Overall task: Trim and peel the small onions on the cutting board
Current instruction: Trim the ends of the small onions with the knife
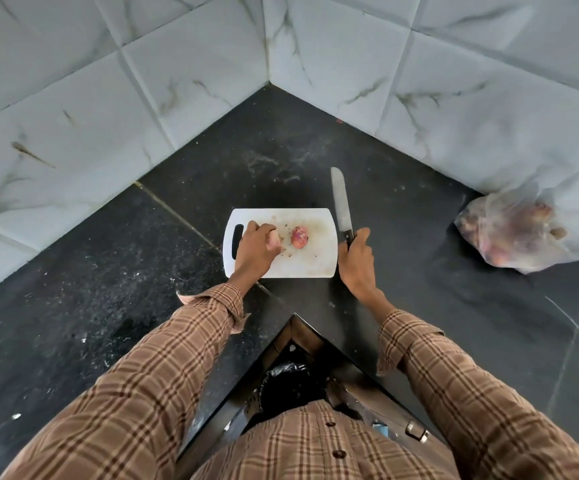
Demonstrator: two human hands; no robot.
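Pale marble-look wall tiles point(108, 98) meet in a corner at the top, w/ the dark stone bench point(73, 289) spreading below them to both sides and cut to a point near the person's body. Plaid sleeves point(149, 368) in brown and tan reach in from the bottom on both arms. A clear plastic bag point(509, 233) w/ reddish-brown lumps inside, prob. more onions but too blurred to be sure, sits on the bench at the right, against the wall and well apart from the board. The white cutting board point(312, 265) lies flat near the middle of the bench, its slot handle at the left end, surface smeared and dotted w/ small bits of skin. Below the bench's point a black-lined bin point(288, 382) shows. The knife point(341, 206) stands just beside the board's right edge, blade pointing away from the person, not touching any onion. Right hand point(357, 265) is wrapped round the knife's dark handle, thumb up alongside it. Left hand point(256, 251) rests on the board's left part, fingers curled round a small pale onion point(274, 241), only partly visible under them. A second onion point(299, 237), pinkish-red w/ skin on, lies loose on the board approx. at its middle, just right of the left hand and apart from it.
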